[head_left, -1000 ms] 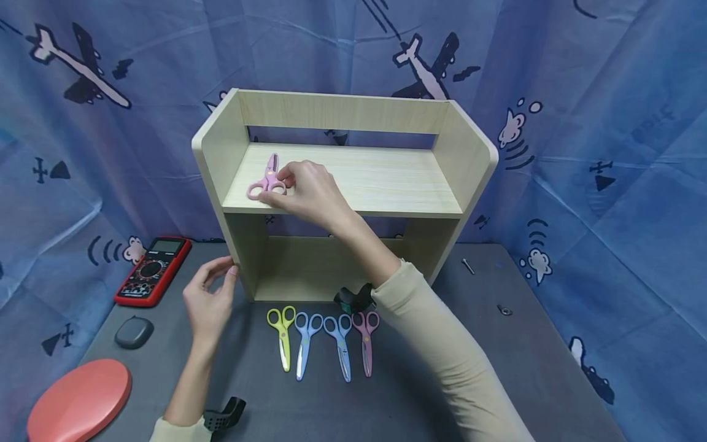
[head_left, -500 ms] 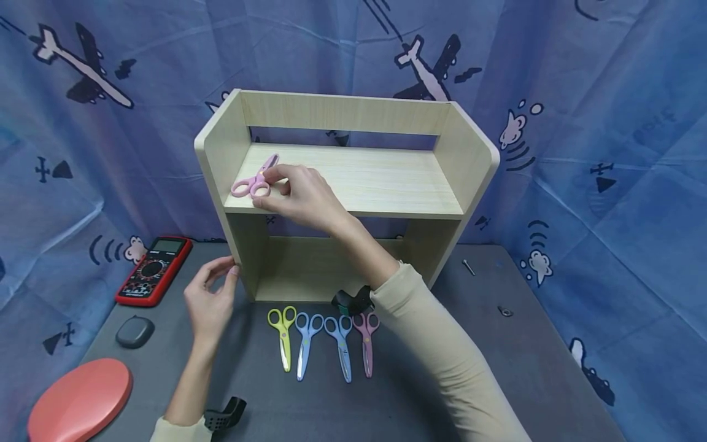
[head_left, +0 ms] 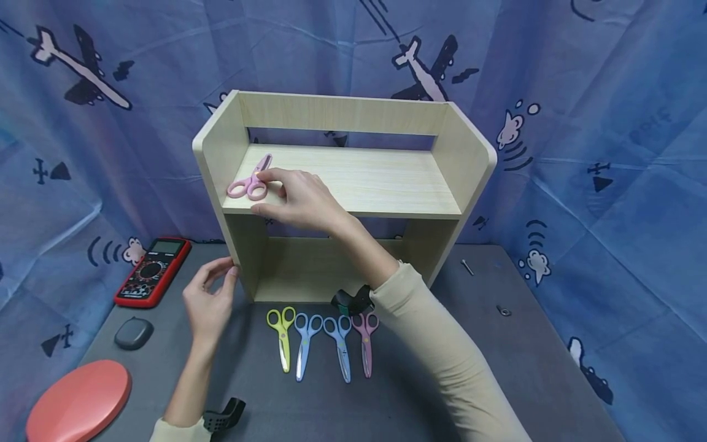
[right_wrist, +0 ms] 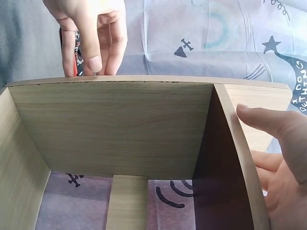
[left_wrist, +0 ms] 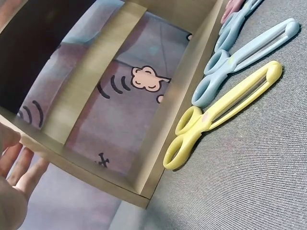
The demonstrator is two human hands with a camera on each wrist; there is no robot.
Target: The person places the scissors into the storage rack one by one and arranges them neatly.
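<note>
My right hand [head_left: 301,196] reaches onto the left end of the wooden shelf unit's [head_left: 381,181] upper board. Its fingertips touch pink scissors [head_left: 253,180], which lie there with the blades pointing away and slightly right. The thumb is apart from them, at the board's front edge. My left hand [head_left: 210,301] rests its fingertips against the unit's left side panel; the right wrist view shows its thumb at the panel's edge. On the table before the unit lie yellow scissors [head_left: 284,344], two blue scissors [head_left: 305,341] and purple-pink scissors [head_left: 366,347], in a row, handles toward the unit.
At left are a red multimeter [head_left: 151,270], a small dark rounded case [head_left: 134,333] and a flat round red object [head_left: 80,399]. A screw [head_left: 467,267] and a small metal piece [head_left: 504,310] lie at right. A patterned blue curtain [head_left: 607,153] hangs behind.
My right hand has moved the pink scissors left along the upper board, tilting the blades rightward. Its thumb has come away from the handles. My left hand has stayed put.
</note>
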